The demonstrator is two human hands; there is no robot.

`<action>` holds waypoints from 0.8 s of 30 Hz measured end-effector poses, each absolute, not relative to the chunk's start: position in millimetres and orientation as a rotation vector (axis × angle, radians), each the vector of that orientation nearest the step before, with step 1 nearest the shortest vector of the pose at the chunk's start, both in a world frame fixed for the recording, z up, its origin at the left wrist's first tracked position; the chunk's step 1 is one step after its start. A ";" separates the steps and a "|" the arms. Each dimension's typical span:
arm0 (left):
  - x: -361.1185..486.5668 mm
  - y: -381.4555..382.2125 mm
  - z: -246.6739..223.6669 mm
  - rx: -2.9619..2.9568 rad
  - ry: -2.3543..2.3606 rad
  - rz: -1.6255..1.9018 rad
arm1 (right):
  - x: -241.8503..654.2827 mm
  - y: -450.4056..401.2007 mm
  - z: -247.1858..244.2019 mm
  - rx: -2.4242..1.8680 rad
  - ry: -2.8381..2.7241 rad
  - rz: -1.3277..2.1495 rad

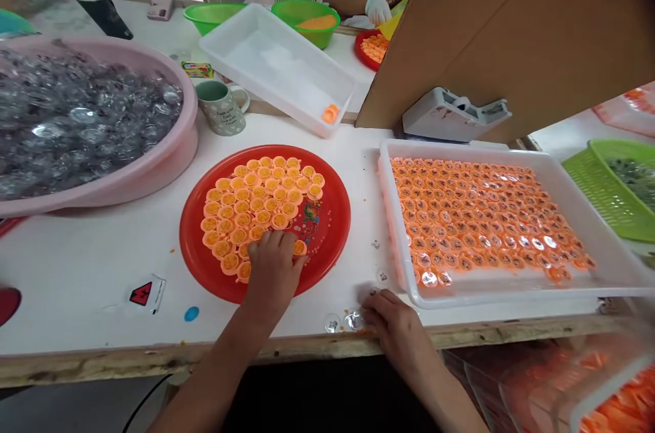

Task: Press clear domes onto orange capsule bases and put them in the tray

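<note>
Covering several orange cups, left hand hides its grip.

Bright, even light; edges warped, blurry

A plate lies between a basin on its left and a tray on its right.

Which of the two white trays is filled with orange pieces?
The near white tray at the table's front right, packed with rows of orange pieces. The far white tray holds only a few in one corner.
</note>
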State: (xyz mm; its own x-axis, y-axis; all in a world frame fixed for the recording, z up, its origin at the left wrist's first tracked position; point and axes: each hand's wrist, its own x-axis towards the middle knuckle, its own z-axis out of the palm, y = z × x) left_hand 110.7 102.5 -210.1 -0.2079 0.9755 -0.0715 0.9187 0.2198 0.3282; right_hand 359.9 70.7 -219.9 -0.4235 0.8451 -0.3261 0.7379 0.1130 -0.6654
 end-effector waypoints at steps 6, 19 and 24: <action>118.6 101.6 -216.4 1.785 2.169 0.440 | 343.9 68.1 -219.5 -1.583 -2.256 1.319; 129.7 85.6 -204.5 1.599 1.786 0.982 | 324.3 94.0 -233.2 -1.434 -1.129 1.830; 131.7 82.9 -214.0 1.466 1.761 1.065 | 325.3 96.6 -230.1 -1.376 -1.076 1.885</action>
State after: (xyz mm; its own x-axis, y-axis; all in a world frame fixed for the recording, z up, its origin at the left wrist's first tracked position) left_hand 131.7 82.9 -214.0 -0.2053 0.9778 0.0423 0.4921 0.0658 0.8681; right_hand 325.3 96.6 -230.1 -0.3133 0.8094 -0.4966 0.0158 -0.5184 -0.8550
